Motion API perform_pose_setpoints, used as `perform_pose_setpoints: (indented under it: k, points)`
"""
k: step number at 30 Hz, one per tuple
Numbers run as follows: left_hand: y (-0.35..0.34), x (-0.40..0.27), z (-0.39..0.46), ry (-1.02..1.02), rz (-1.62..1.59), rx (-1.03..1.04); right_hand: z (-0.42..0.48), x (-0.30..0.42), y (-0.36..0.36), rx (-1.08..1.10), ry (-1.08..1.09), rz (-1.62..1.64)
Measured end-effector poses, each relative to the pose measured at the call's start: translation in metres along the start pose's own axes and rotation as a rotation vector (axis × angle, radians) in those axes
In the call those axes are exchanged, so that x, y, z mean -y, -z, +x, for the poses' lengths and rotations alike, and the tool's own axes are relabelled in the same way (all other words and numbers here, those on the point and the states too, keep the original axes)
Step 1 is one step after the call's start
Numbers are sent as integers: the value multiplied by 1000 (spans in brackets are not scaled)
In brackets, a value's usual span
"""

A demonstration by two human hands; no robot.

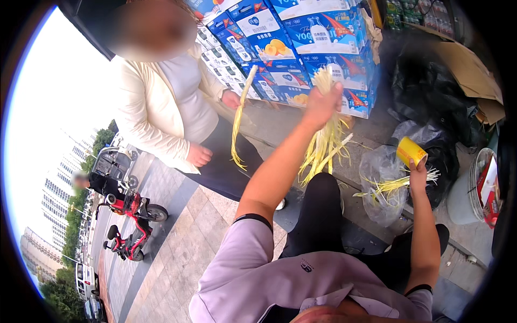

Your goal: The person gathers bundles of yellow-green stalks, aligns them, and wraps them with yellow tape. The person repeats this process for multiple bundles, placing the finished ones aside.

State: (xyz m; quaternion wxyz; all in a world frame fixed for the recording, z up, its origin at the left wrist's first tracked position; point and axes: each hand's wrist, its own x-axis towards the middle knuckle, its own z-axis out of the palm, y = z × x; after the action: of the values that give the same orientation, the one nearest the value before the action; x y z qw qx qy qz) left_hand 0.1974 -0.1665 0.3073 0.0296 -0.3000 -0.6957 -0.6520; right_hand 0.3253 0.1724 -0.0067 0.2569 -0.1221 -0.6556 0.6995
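My left hand (323, 105) is raised, gripping a thick bunch of yellow chives (319, 151), white stem ends up and yellow leaves hanging. Lower on the right, my right hand (418, 173) holds a roll of yellow tape (408, 151) together with a smaller bunch of yellow chives (389, 185). That bunch lies across a clear plastic bag (379, 210). Facing me at the left stands a person in a cream jacket (137, 109). One of their hands (231, 99) holds a thin strand of yellow chives (237, 129); the other hangs by the hip.
Stacked blue yogurt cartons (323, 40) rise behind my left hand. Black plastic bags (428, 101) and a cardboard sheet (470, 74) are at the right, above a whitish bucket (464, 198) holding red packaging. A red electric scooter (139, 238) stands on the tiled pavement (177, 250).
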Motion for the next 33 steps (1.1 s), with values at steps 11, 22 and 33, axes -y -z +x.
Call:
perform_pose_setpoints:
  k: [11,22,33]
  points:
    - [54,-3,-137,402,112,277,-202,184,-85,323,-256,372]
    - [34,70,-263,676,-266,174,-273,164,-101,509,-489,268]
    - [51,74,-280,718,-174,132,-261,126,-120,558,-237,77]
